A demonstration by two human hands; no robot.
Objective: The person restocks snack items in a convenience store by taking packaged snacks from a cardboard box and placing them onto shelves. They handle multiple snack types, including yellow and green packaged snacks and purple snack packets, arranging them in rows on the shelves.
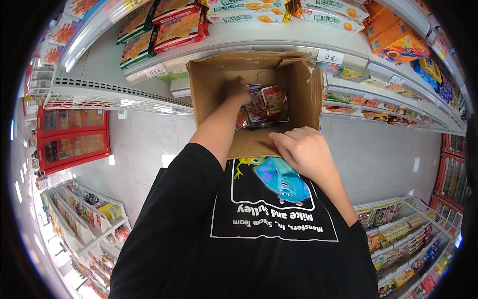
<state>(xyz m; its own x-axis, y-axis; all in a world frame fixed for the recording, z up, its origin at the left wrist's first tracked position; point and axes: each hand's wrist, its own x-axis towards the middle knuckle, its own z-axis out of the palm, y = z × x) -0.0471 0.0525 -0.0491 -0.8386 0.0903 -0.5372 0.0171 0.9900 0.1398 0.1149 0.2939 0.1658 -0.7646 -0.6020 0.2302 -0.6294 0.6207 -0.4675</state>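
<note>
An open cardboard box (257,147) stands against the shelf front, with its near wall by my chest. Inside lie several packaged items in shiny red and purple wrappers (275,100), gathered toward the middle and right of the bottom. My left hand (236,91) reaches down into the box beside these packets; it is blurred, and its fingers are hidden, so whether it holds anything is unclear. My right hand (304,149) grips the box's near right rim, fingers bent over the edge.
Above the box, a white shelf (261,35) carries red biscuit packs (179,30), green packs (138,46) and white-and-orange snack packs (248,13). Lower snack shelves (377,97) run to the right. A red drinks cooler (73,136) stands left, with stocked racks (407,239) behind me.
</note>
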